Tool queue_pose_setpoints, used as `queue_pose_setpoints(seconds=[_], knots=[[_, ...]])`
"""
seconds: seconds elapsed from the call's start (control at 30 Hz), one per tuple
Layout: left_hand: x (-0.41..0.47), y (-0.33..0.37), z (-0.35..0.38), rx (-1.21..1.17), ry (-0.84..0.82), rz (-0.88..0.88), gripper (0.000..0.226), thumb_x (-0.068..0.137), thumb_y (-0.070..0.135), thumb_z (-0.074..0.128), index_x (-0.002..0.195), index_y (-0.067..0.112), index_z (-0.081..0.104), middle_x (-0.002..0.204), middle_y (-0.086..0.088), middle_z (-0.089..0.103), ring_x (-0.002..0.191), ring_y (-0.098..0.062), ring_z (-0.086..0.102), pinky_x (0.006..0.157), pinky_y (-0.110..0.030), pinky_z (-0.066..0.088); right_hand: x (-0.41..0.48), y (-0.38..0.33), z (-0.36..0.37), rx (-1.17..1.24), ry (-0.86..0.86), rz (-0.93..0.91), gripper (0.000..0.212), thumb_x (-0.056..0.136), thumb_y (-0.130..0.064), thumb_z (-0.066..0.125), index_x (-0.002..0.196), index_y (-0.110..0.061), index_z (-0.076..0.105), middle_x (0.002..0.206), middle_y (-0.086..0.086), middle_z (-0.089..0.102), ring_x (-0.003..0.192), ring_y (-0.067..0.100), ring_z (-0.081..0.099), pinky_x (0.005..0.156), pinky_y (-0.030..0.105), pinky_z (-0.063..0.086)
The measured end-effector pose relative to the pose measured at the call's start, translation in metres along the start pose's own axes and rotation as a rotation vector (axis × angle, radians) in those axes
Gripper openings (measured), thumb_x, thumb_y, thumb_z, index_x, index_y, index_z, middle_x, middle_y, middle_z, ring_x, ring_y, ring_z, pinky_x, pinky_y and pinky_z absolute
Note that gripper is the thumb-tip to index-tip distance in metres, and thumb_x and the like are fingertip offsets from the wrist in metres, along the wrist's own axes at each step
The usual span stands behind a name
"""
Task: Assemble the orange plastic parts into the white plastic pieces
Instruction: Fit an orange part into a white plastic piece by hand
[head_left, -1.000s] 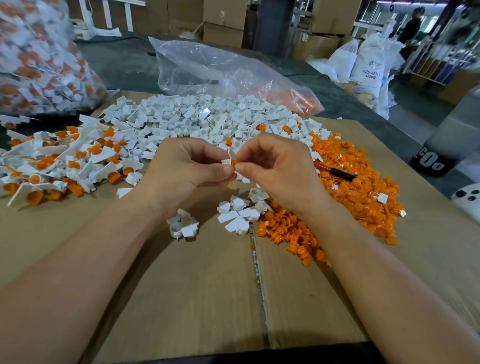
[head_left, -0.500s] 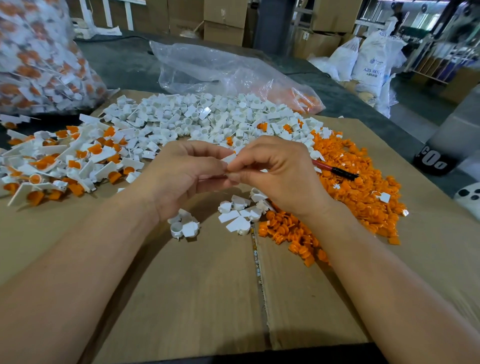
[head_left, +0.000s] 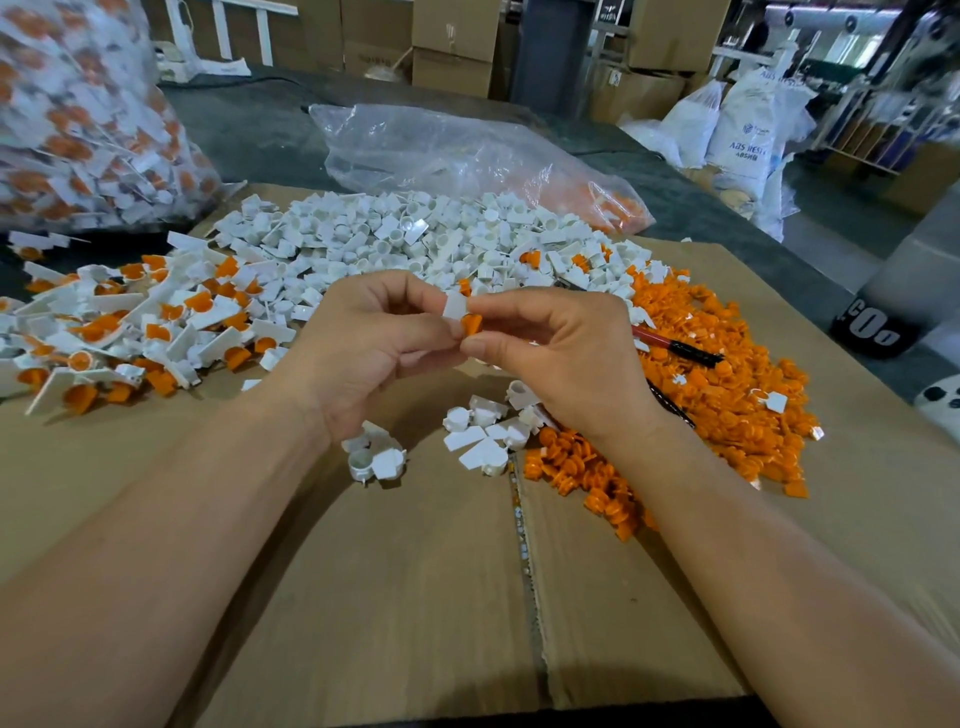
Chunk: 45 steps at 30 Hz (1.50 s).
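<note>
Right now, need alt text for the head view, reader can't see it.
Two hands meet at center: the left hand pinches a white piece and the right hand pinches an orange part against it. On the cardboard lie a white pile behind, an orange pile at right, and assembled pieces at left.

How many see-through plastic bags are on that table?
2. One bulging bag of orange-and-white pieces at far left; one nearly empty bag at back centre, behind the white pile. Others may lie out of view.
</note>
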<state>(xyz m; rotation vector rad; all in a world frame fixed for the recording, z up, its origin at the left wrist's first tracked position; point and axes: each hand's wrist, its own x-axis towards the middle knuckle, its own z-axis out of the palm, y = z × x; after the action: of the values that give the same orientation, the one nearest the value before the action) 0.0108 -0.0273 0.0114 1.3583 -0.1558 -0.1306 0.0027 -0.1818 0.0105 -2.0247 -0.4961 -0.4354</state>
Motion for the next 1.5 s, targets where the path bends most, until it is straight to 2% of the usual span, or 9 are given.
queue_pose_setpoints(seconds=[0.1, 0.23, 0.47, 0.57, 0.7, 1.0, 1.17, 1.3, 1.5], knots=[[0.0008, -0.0005, -0.0026, 0.116, 0.025, 0.001, 0.013, 0.068, -0.003, 0.069, 0.067, 0.006, 0.061, 0.067, -0.008, 0.068, 0.064, -0.017, 0.069, 0.063, -0.026, 0.059, -0.0012, 0.0004, -0.0006, -0.083, -0.026, -0.083, 0.03, 0.072, -0.008, 0.074, 0.102, -0.007, 0.07, 0.087, -0.007, 0.066, 0.086, 0.007, 0.063, 0.08, 0.021, 0.051], [-0.002, -0.0021, -0.0019, 0.227, 0.026, 0.019, 0.01, 0.074, -0.004, 0.068, 0.07, 0.003, 0.062, 0.059, -0.006, 0.067, 0.057, -0.015, 0.068, 0.053, -0.019, 0.055, -0.0003, 0.0031, -0.0026, -0.17, -0.1, -0.123, 0.03, 0.076, -0.007, 0.071, 0.106, -0.006, 0.068, 0.098, 0.005, 0.07, 0.095, 0.005, 0.058, 0.085, 0.021, 0.048], [-0.0023, -0.0017, 0.0005, 0.193, 0.037, 0.067, 0.01, 0.075, -0.005, 0.067, 0.072, 0.004, 0.063, 0.059, -0.005, 0.067, 0.054, -0.014, 0.067, 0.053, -0.02, 0.055, 0.0005, 0.0017, -0.0039, -0.127, -0.098, -0.128, 0.03, 0.076, -0.007, 0.071, 0.106, -0.01, 0.068, 0.089, 0.007, 0.069, 0.084, 0.019, 0.064, 0.079, 0.037, 0.053], [-0.0026, -0.0015, 0.0006, 0.201, 0.035, 0.088, 0.011, 0.076, -0.005, 0.067, 0.071, 0.004, 0.063, 0.056, -0.004, 0.067, 0.053, -0.013, 0.066, 0.053, -0.02, 0.055, -0.0002, 0.0016, -0.0031, -0.078, -0.09, -0.108, 0.04, 0.075, -0.007, 0.072, 0.11, -0.021, 0.061, 0.088, -0.001, 0.068, 0.083, 0.012, 0.065, 0.08, 0.034, 0.054], [-0.0021, -0.0014, 0.001, 0.166, 0.039, 0.088, 0.012, 0.075, -0.004, 0.067, 0.07, 0.005, 0.063, 0.056, -0.002, 0.065, 0.052, -0.013, 0.065, 0.051, -0.02, 0.054, 0.001, 0.0027, -0.0041, 0.085, -0.108, 0.028, 0.055, 0.067, -0.008, 0.079, 0.109, -0.034, 0.055, 0.084, -0.015, 0.063, 0.082, 0.002, 0.064, 0.082, 0.024, 0.054], [-0.003, 0.0012, 0.0011, 0.127, 0.006, 0.077, 0.008, 0.069, 0.002, 0.069, 0.075, 0.003, 0.063, 0.055, -0.005, 0.066, 0.049, -0.013, 0.064, 0.045, -0.018, 0.05, 0.0009, 0.0018, -0.0048, 0.129, -0.085, -0.056, 0.035, 0.07, -0.004, 0.075, 0.09, -0.03, 0.063, 0.084, -0.011, 0.066, 0.079, 0.003, 0.067, 0.076, 0.021, 0.054], [-0.0035, 0.0031, -0.0002, 0.052, -0.018, 0.033, 0.025, 0.053, 0.011, 0.069, 0.076, 0.002, 0.065, 0.057, -0.008, 0.067, 0.051, -0.014, 0.065, 0.047, -0.016, 0.05, -0.0006, 0.0005, -0.0042, 0.137, -0.049, -0.107, 0.035, 0.072, -0.001, 0.072, 0.099, -0.021, 0.064, 0.081, -0.014, 0.066, 0.077, 0.002, 0.067, 0.075, 0.017, 0.053], [-0.0033, 0.0034, -0.0009, 0.039, -0.025, 0.024, 0.024, 0.052, 0.009, 0.07, 0.075, 0.002, 0.065, 0.058, -0.009, 0.067, 0.052, -0.015, 0.065, 0.048, -0.017, 0.051, 0.0003, -0.0007, -0.0043, 0.107, -0.04, -0.09, 0.03, 0.071, -0.002, 0.074, 0.098, -0.013, 0.067, 0.082, -0.002, 0.068, 0.077, 0.008, 0.068, 0.077, 0.025, 0.055], [-0.0037, 0.0024, 0.0005, 0.081, -0.002, 0.042, 0.024, 0.05, 0.013, 0.07, 0.07, 0.001, 0.063, 0.056, -0.009, 0.066, 0.051, -0.017, 0.065, 0.047, -0.018, 0.051, 0.0001, -0.0001, -0.0044, 0.127, -0.079, -0.102, 0.029, 0.071, -0.002, 0.073, 0.095, -0.017, 0.065, 0.076, -0.006, 0.067, 0.072, 0.004, 0.068, 0.074, 0.02, 0.054]])
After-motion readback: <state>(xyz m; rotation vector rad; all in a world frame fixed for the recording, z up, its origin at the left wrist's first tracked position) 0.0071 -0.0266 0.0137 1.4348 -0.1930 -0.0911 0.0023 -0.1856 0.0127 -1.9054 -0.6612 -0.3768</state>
